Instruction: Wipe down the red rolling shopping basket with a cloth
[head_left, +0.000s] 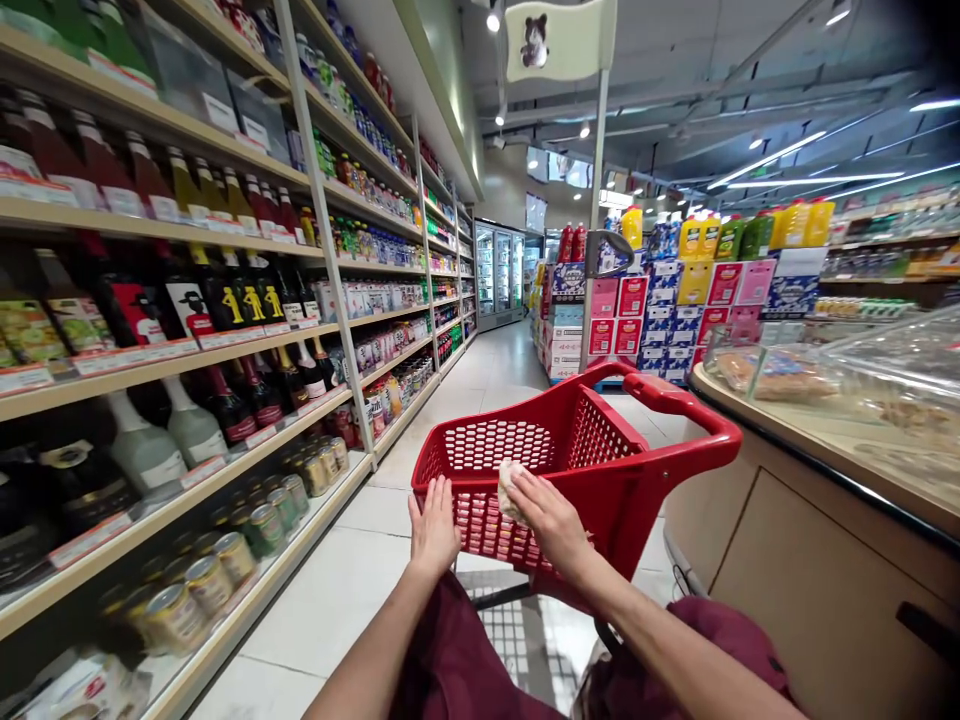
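A small red shopping cart [615,500] stands right in front of me, its perforated basket side turned my way and its handle toward the right. My left hand [435,525] rests on the basket's near left rim, fingers stretched out flat. A crumpled whitish cloth [510,488] is under the fingers of my right hand [551,515], pressed against the top rim of the cart's near side. The right fingertips reach over the cloth and hide part of it.
Shelves [225,225] of bottles and cans line the left side. A rounded counter [787,510] with packaged food stands close on the right. Stacked drink boxes [622,310] rise beyond the cart, and a pole carries a bear flag [562,40]. Glass-door coolers [499,270] are far ahead.
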